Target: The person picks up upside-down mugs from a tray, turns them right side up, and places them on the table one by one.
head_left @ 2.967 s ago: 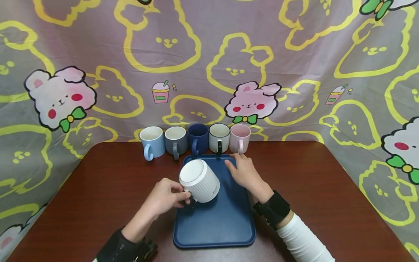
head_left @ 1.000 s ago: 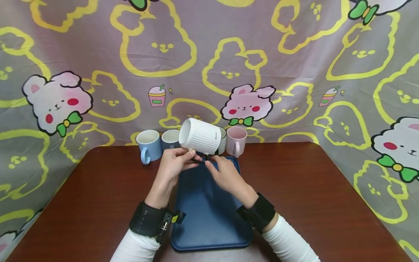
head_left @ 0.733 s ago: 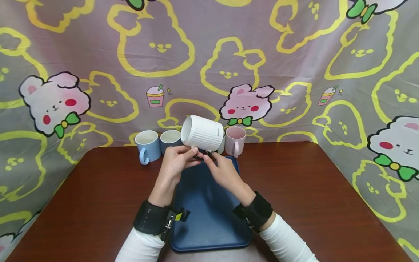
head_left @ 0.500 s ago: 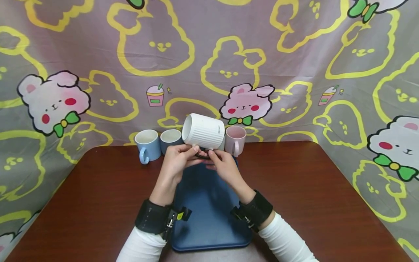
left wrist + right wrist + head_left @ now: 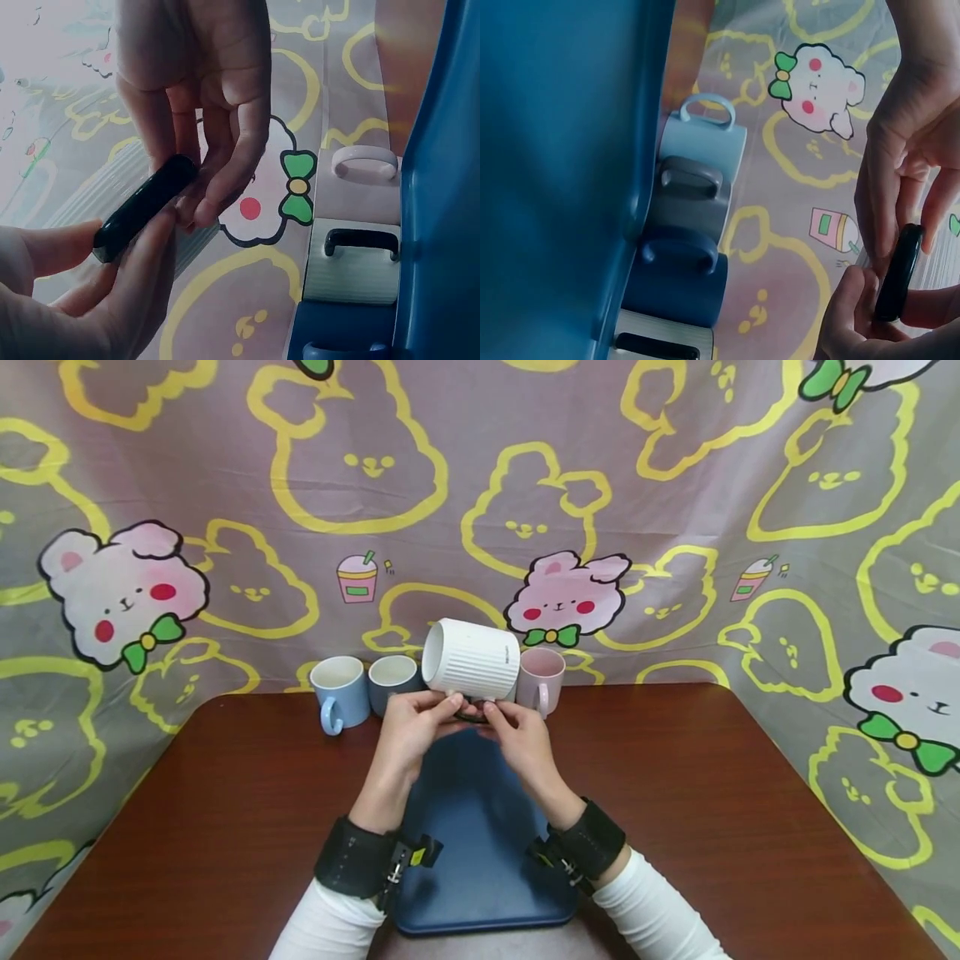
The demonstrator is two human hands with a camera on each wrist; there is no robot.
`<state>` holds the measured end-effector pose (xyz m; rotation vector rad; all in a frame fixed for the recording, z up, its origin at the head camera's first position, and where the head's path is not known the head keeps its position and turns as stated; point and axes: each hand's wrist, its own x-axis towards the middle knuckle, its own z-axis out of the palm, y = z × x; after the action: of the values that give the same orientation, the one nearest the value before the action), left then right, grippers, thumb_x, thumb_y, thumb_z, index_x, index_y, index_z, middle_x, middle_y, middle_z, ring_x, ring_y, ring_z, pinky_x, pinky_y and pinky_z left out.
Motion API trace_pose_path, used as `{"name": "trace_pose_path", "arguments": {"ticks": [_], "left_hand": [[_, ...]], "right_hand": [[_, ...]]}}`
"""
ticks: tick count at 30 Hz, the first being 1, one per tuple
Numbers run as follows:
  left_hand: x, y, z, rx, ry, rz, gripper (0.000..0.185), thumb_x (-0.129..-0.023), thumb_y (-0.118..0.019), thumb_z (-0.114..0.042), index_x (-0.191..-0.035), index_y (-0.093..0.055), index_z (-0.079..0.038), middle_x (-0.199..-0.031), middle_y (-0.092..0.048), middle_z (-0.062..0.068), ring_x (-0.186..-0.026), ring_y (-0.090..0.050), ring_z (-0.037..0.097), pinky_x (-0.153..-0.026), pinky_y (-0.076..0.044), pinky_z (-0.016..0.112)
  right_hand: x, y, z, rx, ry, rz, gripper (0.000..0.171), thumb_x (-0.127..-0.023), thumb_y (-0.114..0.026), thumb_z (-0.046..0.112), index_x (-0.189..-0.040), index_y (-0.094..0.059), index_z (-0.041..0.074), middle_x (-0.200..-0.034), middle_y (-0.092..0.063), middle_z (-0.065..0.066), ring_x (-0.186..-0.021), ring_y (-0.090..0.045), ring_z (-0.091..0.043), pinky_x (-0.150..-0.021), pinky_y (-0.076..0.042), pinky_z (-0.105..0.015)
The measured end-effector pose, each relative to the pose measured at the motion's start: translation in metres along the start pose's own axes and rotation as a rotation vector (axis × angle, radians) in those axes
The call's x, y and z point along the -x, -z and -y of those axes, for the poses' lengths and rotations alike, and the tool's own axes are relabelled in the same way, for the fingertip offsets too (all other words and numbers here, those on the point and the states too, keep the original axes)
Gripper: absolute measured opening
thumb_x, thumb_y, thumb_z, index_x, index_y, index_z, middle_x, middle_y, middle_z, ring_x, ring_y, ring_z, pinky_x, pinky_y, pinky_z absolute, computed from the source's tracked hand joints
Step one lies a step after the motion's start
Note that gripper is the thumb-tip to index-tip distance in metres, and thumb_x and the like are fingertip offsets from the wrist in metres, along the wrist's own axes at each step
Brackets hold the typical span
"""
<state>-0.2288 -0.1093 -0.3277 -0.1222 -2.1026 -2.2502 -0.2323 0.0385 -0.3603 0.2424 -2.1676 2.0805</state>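
A: Head view. White ribbed mug [image 5: 471,659] held on its side in the air above the far end of the blue tray [image 5: 480,860], mouth toward 9 o'clock, black handle underneath. Left hand [image 5: 408,735] and right hand [image 5: 517,739] both pinch that handle with curled fingers.

B: Left wrist view?

A: Black handle [image 5: 144,206] seen close, glossy, slanted, fingers [image 5: 225,161] of both hands around it. The pink mug [image 5: 360,191] and the grey-white mug [image 5: 352,262] lie at 3 o'clock, beside the tray edge.

B: Right wrist view?

A: Handle [image 5: 898,271] at 4 o'clock, pinched. Only here: the dark blue mug [image 5: 679,289], hidden from the head camera, with the light blue mug [image 5: 701,139] and the grey mug [image 5: 690,199].
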Motion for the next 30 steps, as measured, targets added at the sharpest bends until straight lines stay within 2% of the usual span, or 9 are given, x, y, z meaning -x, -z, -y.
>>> {"name": "trace_pose_path", "arguments": {"ticks": [5,8,14,18,23,27,30], "left_hand": [[0.001,-0.004,0.001,-0.177,-0.049,-0.102,0.022,-0.089,-0.065,-0.009,-0.104,-0.069,0.007,-0.093,-0.071,0.015,-0.081,-0.065,0.011,-0.076,-0.054,0.028],[0.000,-0.006,0.003,-0.236,-0.043,-0.124,0.022,-0.088,-0.066,-0.011,-0.103,-0.071,0.004,-0.095,-0.071,0.015,-0.086,-0.062,0.014,-0.077,-0.050,0.029],[-0.001,-0.007,0.005,-0.216,0.021,-0.121,0.025,-0.090,-0.064,-0.016,-0.106,-0.070,0.004,-0.101,-0.069,0.017,-0.092,-0.062,0.020,-0.084,-0.050,0.036],[-0.001,-0.008,0.005,-0.185,0.041,-0.118,0.026,-0.090,-0.064,-0.015,-0.106,-0.069,0.005,-0.102,-0.069,0.017,-0.090,-0.064,0.017,-0.087,-0.051,0.037],[-0.002,-0.009,0.005,-0.119,0.038,-0.106,0.025,-0.090,-0.064,-0.012,-0.105,-0.069,0.008,-0.096,-0.071,0.013,-0.083,-0.066,0.010,-0.088,-0.053,0.036],[-0.002,-0.011,0.005,-0.098,0.033,-0.100,0.025,-0.090,-0.063,-0.010,-0.105,-0.068,0.010,-0.090,-0.070,0.009,-0.077,-0.065,0.006,-0.084,-0.054,0.032],[-0.001,-0.011,0.005,-0.097,0.031,-0.092,0.026,-0.091,-0.063,-0.011,-0.105,-0.068,0.010,-0.093,-0.070,0.010,-0.077,-0.065,0.006,-0.085,-0.054,0.034]], "right_hand": [[0.000,0.000,0.001,-0.009,0.000,-0.037,0.030,-0.096,-0.055,0.016,-0.114,-0.064,-0.006,-0.111,-0.065,-0.023,-0.097,-0.067,-0.032,-0.081,-0.056,-0.034],[0.001,0.000,0.001,-0.057,0.008,-0.035,0.030,-0.097,-0.052,0.014,-0.115,-0.063,-0.008,-0.110,-0.064,-0.024,-0.097,-0.067,-0.029,-0.082,-0.056,-0.034],[0.003,0.000,0.003,-0.261,-0.025,0.007,0.031,-0.100,-0.046,0.013,-0.115,-0.058,-0.011,-0.101,-0.066,-0.017,-0.091,-0.069,-0.017,-0.085,-0.054,-0.035],[0.004,-0.001,0.005,-0.387,-0.069,0.043,0.031,-0.102,-0.042,0.013,-0.117,-0.055,-0.012,-0.096,-0.066,-0.007,-0.092,-0.069,-0.013,-0.088,-0.053,-0.035],[0.005,-0.002,0.008,-0.494,-0.117,0.056,0.033,-0.103,-0.038,0.016,-0.116,-0.048,-0.013,-0.092,-0.063,-0.003,-0.093,-0.067,-0.011,-0.093,-0.050,-0.034],[0.006,-0.002,0.010,-0.569,-0.155,0.050,0.028,-0.104,-0.035,0.017,-0.109,-0.049,-0.006,-0.091,-0.060,-0.004,-0.093,-0.066,-0.011,-0.094,-0.049,-0.033],[0.007,-0.003,0.010,-0.601,-0.169,0.044,0.023,-0.104,-0.034,0.017,-0.103,-0.050,0.000,-0.091,-0.059,-0.004,-0.092,-0.065,-0.011,-0.094,-0.049,-0.032]]}}
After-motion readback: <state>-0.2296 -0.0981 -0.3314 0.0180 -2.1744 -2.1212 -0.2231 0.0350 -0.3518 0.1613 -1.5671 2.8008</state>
